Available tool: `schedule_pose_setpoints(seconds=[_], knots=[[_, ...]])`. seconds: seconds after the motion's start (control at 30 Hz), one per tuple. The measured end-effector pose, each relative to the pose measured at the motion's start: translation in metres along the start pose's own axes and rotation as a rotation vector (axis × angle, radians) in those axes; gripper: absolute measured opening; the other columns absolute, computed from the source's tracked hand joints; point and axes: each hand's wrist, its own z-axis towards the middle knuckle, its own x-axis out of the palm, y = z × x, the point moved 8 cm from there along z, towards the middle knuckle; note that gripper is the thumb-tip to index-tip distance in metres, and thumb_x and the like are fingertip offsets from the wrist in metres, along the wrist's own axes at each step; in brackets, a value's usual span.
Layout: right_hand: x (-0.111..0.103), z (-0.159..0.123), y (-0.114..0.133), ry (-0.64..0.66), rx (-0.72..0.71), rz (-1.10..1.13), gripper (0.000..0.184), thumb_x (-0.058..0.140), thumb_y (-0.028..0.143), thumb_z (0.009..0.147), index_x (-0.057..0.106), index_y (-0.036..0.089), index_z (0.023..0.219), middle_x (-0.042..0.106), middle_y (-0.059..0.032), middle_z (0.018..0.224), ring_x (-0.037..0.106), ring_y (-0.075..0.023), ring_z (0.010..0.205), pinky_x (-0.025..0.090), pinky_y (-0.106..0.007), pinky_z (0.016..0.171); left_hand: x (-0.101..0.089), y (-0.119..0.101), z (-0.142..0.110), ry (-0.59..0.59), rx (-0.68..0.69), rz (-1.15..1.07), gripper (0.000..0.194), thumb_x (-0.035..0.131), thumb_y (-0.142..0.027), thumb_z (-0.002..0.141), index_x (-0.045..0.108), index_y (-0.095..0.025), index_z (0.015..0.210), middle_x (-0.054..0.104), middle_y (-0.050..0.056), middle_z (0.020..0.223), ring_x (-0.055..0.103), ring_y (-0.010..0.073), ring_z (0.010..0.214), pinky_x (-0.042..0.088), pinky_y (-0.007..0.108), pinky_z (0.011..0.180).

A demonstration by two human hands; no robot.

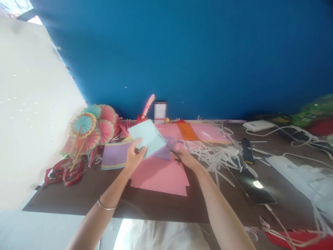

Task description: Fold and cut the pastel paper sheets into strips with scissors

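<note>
My left hand [134, 154] pinches a light blue sheet of paper [146, 132] between thumb and fingers, holding it tilted above the table. In my right hand [186, 158] is a pair of dark scissors [177, 155], the fingers closed round the handles. Their blades point up and left along the right edge of the blue sheet; whether they are parted I cannot make out. Beneath both hands lie pink sheets [159, 177], with a purple piece on top. Left of them rests a purple sheet with yellow and blue edges [114, 154].
Pleated paper fans [84, 124] and red ribbon [74, 175] occupy the left side. White paper strips [210, 152] are heaped on the right, near a phone [256, 189] with a cable. A white power bank [258, 125] lies farther back, before the blue wall [182, 59].
</note>
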Motion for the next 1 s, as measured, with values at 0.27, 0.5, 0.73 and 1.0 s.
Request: schedule_pose_setpoints(seconds=[0.27, 0.5, 0.73, 1.0], knots=[[-0.001, 0.001, -0.004, 0.001, -0.002, 0.095, 0.045, 0.056, 0.058, 0.070, 0.053, 0.016, 0.054, 0.051, 0.0007, 0.052, 0.047, -0.0093, 0.046, 0.034, -0.024, 0.046, 0.005, 0.001, -0.001, 0.058, 0.006, -0.005, 0.043, 0.066, -0.036, 0.067, 0.061, -0.018, 0.105, 0.035, -0.008, 0.051, 0.029, 0.0050, 0.043, 0.031, 0.018, 0.042], [0.000, -0.001, 0.000, 0.003, 0.006, 0.061, 0.047, 0.053, 0.061, 0.072, 0.054, 0.017, 0.055, 0.049, 0.0001, 0.048, 0.047, -0.0106, 0.046, 0.032, -0.024, 0.045, 0.011, 0.002, -0.003, 0.128, 0.012, -0.009, 0.043, 0.065, -0.037, 0.069, 0.060, -0.016, 0.106, 0.030, -0.008, 0.051, 0.027, 0.0051, 0.043, 0.027, 0.018, 0.040], [0.007, -0.001, 0.009, 0.083, -0.071, 0.083, 0.049, 0.047, 0.060, 0.077, 0.053, 0.016, 0.058, 0.051, -0.0002, 0.049, 0.039, -0.0086, 0.045, 0.027, -0.024, 0.044, 0.015, 0.000, -0.006, 0.154, -0.019, -0.020, 0.045, 0.065, -0.039, 0.069, 0.058, -0.017, 0.108, 0.031, -0.008, 0.053, 0.027, 0.0045, 0.043, 0.027, 0.017, 0.041], [0.005, -0.004, 0.015, 0.061, -0.101, 0.074, 0.047, 0.048, 0.059, 0.077, 0.052, 0.017, 0.055, 0.048, 0.0005, 0.047, 0.037, -0.0093, 0.045, 0.025, -0.024, 0.044, 0.014, 0.001, -0.006, 0.147, 0.000, -0.035, 0.044, 0.064, -0.039, 0.071, 0.058, -0.017, 0.108, 0.037, -0.006, 0.057, 0.029, 0.0046, 0.046, 0.029, 0.018, 0.043]])
